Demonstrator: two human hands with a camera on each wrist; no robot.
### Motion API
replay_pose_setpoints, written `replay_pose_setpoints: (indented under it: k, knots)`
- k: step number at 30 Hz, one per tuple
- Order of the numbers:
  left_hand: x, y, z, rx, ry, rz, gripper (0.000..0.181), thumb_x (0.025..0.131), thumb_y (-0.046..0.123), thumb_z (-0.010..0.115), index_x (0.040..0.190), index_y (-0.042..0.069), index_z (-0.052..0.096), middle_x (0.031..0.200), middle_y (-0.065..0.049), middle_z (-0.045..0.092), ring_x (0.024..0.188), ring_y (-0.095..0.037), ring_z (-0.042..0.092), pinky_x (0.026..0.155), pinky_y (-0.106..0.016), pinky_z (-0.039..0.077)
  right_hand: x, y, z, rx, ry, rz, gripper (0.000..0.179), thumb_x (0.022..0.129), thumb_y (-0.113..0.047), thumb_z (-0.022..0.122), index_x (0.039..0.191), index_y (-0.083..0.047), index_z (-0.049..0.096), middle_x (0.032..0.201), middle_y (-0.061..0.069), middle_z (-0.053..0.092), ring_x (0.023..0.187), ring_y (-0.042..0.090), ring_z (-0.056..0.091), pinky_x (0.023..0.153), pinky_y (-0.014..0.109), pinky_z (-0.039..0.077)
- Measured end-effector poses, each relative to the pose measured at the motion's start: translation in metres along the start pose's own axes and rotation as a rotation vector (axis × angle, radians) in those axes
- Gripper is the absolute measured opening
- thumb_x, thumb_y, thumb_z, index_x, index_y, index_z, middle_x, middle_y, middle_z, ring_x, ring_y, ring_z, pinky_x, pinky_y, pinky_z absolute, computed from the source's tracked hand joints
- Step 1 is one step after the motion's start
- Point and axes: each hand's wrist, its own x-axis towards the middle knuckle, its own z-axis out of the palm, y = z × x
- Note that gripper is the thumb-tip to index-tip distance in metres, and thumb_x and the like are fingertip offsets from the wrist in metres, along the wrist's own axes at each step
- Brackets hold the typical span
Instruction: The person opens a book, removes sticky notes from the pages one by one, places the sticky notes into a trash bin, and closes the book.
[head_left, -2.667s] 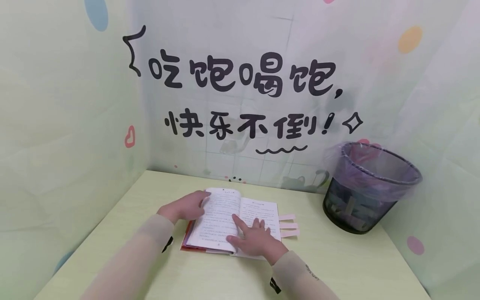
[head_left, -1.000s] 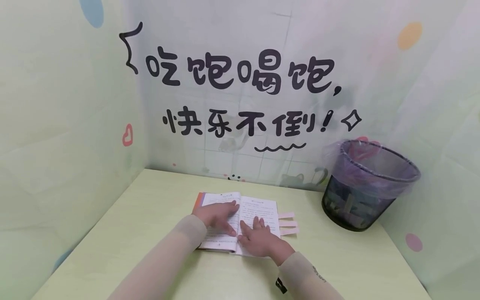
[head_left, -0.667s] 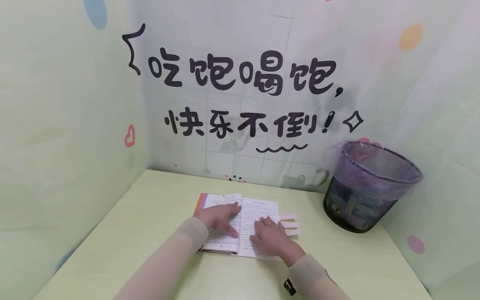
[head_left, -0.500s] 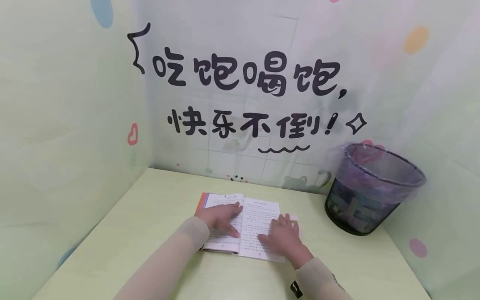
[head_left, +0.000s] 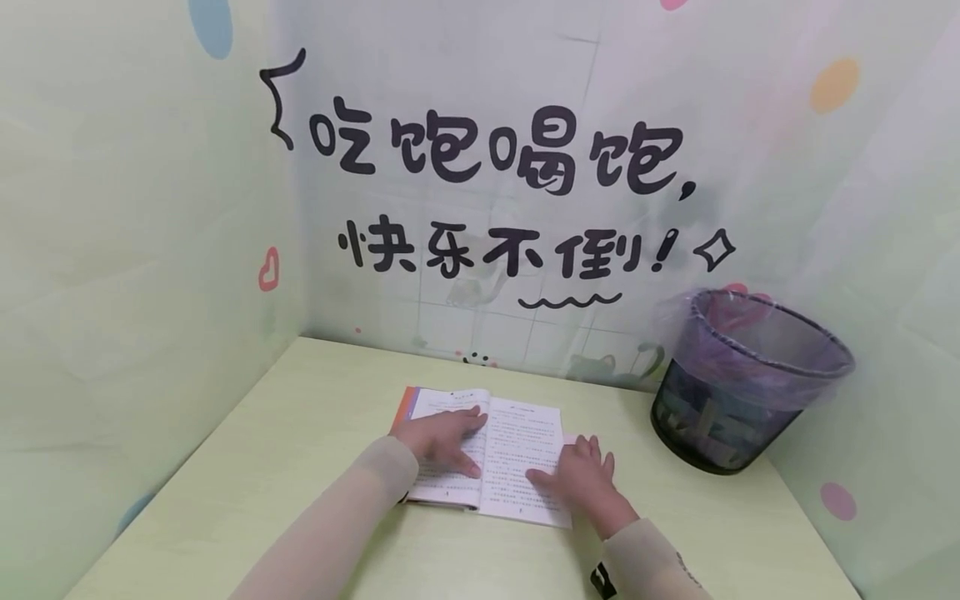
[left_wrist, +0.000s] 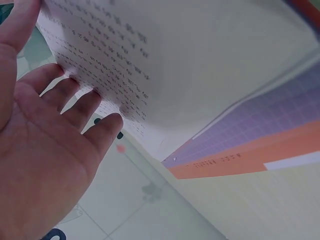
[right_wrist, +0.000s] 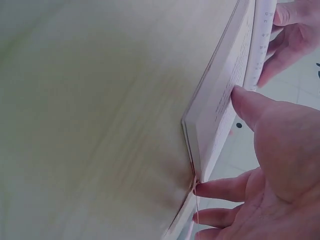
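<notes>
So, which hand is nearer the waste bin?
The right hand: its fingers reach past the right edge of the open book, on the side of the waste bin. The left hand lies across the left page.

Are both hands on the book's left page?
No, the head view shows the left hand there but the right hand at the edge of the right page.
</notes>
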Motion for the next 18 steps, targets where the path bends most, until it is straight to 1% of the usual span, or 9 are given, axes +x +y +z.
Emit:
replay_pose_setpoints:
  k: [5,7,9,10,12,15,18]
  knots:
    - [0.001,0.000,0.000,0.005,-0.001,-0.005,0.103,0.088,0.044,0.091,0.172,0.018,0.039,0.184,-0.002,0.027,0.171,-0.029,0.025,0.140,-0.049,0.023,-0.002,-0.003,-0.002,-0.003,0.036,-0.031,0.096,0.097,-0.054,0.078,0.154,0.018,0.047,0.169,0.039,0.035,0.164,0.059,0.021,0.132,0.077,0.015]
    - [0.001,-0.001,0.000,0.008,-0.001,-0.006,0.103,0.087,0.044,0.091,0.172,0.018,0.039,0.184,-0.002,0.027,0.171,-0.028,0.024,0.140,-0.049,0.023,-0.004,-0.006,-0.004,0.012,0.051,-0.060,0.094,0.099,-0.052,0.077,0.155,0.015,0.046,0.168,0.039,0.037,0.162,0.059,0.025,0.132,0.076,0.018]
    - [0.001,-0.001,0.000,0.005,-0.001,-0.008,0.103,0.087,0.044,0.091,0.172,0.018,0.039,0.184,-0.002,0.026,0.171,-0.028,0.024,0.140,-0.049,0.022,-0.006,-0.010,-0.007,0.052,0.069,-0.095,0.088,0.101,-0.050,0.074,0.157,0.012,0.046,0.166,0.037,0.042,0.160,0.057,0.031,0.131,0.075,0.021]
    - [0.001,-0.001,0.000,0.003,0.001,-0.007,0.103,0.087,0.044,0.091,0.172,0.018,0.039,0.184,-0.002,0.026,0.171,-0.028,0.024,0.140,-0.049,0.022,-0.007,-0.012,-0.009,0.079,0.075,-0.112,0.085,0.103,-0.049,0.073,0.157,0.010,0.046,0.165,0.035,0.045,0.159,0.056,0.035,0.130,0.075,0.023]
    - [0.000,-0.001,0.000,-0.004,0.003,-0.007,0.102,0.087,0.043,0.091,0.172,0.018,0.040,0.184,-0.002,0.026,0.171,-0.028,0.024,0.140,-0.049,0.022,-0.009,-0.017,-0.012,0.154,0.075,-0.139,0.079,0.105,-0.049,0.070,0.159,0.004,0.046,0.162,0.031,0.052,0.155,0.053,0.044,0.128,0.073,0.031]
    - [-0.001,0.000,0.000,-0.012,0.006,-0.011,0.102,0.087,0.042,0.092,0.171,0.018,0.040,0.184,-0.002,0.027,0.171,-0.029,0.024,0.140,-0.050,0.022,-0.010,-0.023,-0.017,0.316,0.044,-0.178,0.070,0.109,-0.049,0.065,0.161,-0.005,0.048,0.158,0.024,0.060,0.145,0.046,0.060,0.121,0.066,0.047]
    - [-0.002,0.001,0.000,-0.017,0.008,-0.013,0.101,0.087,0.041,0.092,0.171,0.017,0.041,0.184,-0.003,0.027,0.171,-0.029,0.024,0.140,-0.050,0.023,-0.009,-0.027,-0.020,0.486,0.005,-0.209,0.063,0.113,-0.051,0.057,0.160,-0.010,0.053,0.155,0.018,0.065,0.137,0.039,0.067,0.113,0.062,0.056]
